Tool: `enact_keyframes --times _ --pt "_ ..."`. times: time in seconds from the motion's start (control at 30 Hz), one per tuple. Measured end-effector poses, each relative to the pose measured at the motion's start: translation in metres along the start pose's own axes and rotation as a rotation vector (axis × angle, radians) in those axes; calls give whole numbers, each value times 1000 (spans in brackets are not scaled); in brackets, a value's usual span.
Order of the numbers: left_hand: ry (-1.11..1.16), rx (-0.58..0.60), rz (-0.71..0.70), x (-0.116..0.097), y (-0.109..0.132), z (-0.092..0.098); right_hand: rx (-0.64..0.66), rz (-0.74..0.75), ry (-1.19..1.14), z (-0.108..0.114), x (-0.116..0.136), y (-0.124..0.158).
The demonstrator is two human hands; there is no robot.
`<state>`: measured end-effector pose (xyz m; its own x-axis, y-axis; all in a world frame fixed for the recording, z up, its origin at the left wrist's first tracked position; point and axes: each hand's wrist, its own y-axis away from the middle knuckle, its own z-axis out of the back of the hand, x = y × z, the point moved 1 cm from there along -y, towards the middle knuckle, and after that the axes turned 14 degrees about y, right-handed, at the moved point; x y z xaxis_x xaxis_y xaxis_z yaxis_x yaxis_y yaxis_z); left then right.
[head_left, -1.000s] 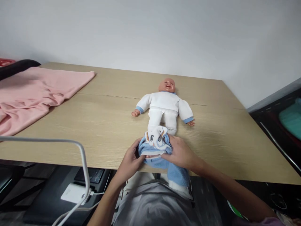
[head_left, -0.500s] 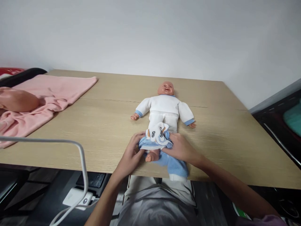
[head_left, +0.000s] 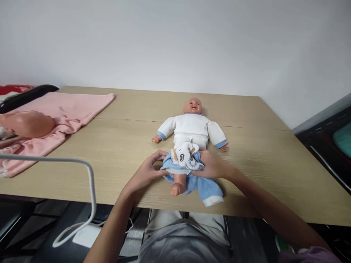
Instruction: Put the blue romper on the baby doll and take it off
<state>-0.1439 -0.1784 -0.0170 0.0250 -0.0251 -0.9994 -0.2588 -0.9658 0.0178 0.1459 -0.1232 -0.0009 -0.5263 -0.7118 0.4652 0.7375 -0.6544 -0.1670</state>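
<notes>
A baby doll (head_left: 192, 124) lies on its back on the table, head toward the wall, in a white top with blue cuffs. Blue pants (head_left: 210, 188) with an elephant-face patch are bunched around one of its legs, and a bare foot (head_left: 177, 188) sticks out below the bunched cloth. The other pant leg lies flat toward the table edge. My left hand (head_left: 153, 164) pinches the cloth's left side between thumb and fingers. On the opposite side, my right hand (head_left: 211, 165) grips the cloth, its fingertips partly hidden behind it.
A second doll's head (head_left: 30, 124) rests on a pink blanket (head_left: 90, 104) at the left of the wooden table (head_left: 131, 135). A grey-white cable (head_left: 91, 186) curves across the lower left. A black item with teal cloth (head_left: 342, 137) stands at the right edge.
Both hands have pulled the pants a little up the doll's leg, so more of the bare foot and ankle shows. The loose pant leg has shifted away from the table edge.
</notes>
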Motion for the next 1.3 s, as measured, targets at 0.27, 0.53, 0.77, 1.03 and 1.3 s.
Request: enact_keyframes --times 0.27,0.53,0.77,1.03,1.3 --pt "-63 -56 -156 -7 -8 13 -82 11 -356 -1 -22 21" --pt "-423 169 -272 -78 -66 -27 36 -109 -850 -13 -25 20" --pt "-491 922 120 -90 -134 -37 38 -140 -973 -8 -30 21" --pt "-143 1065 226 -78 -148 -46 325 -111 -757 8 -28 27" --pt "-33 1072 300 -48 -154 -45 142 -251 -1026 -7 -31 37"
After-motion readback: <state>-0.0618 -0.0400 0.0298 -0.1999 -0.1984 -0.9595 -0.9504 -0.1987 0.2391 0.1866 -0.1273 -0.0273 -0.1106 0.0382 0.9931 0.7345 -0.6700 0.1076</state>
